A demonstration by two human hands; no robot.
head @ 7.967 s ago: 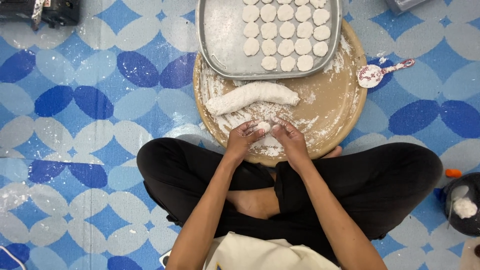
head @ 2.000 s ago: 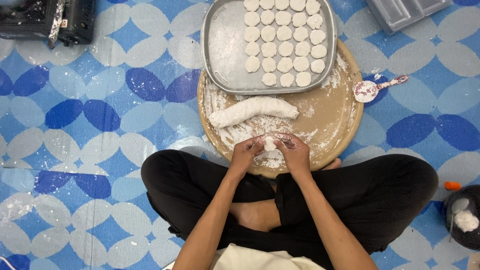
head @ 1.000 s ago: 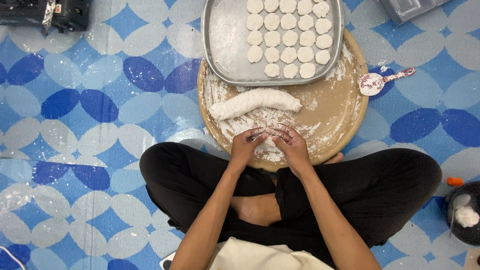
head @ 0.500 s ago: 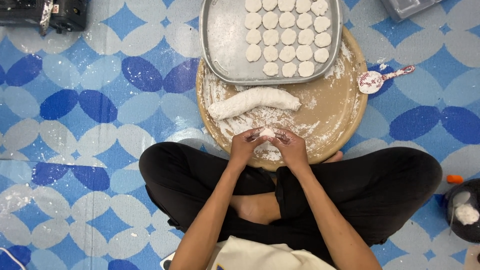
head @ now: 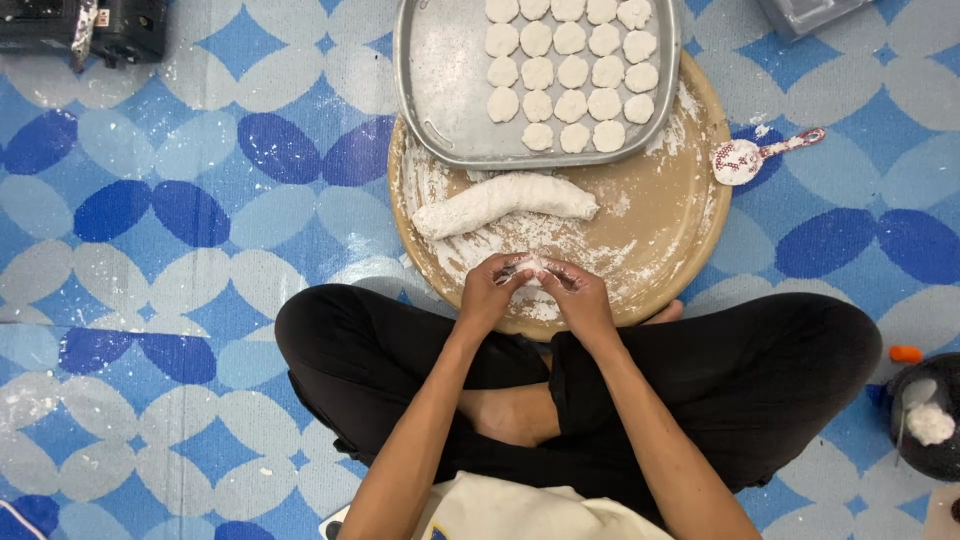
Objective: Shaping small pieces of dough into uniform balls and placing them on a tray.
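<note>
Left hand (head: 488,292) and right hand (head: 578,295) pinching dough piece (head: 528,266), tray (head: 440,80) holding dough discs (head: 570,70)

Bare board (head: 660,215) is lying open right of the dough log (head: 505,203); the tray (head: 440,80) is blocking the far side.

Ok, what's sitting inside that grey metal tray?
The grey metal tray holds rows of small flattened white dough discs on its right side, the left side floured. Its top edge is out of frame.
</note>
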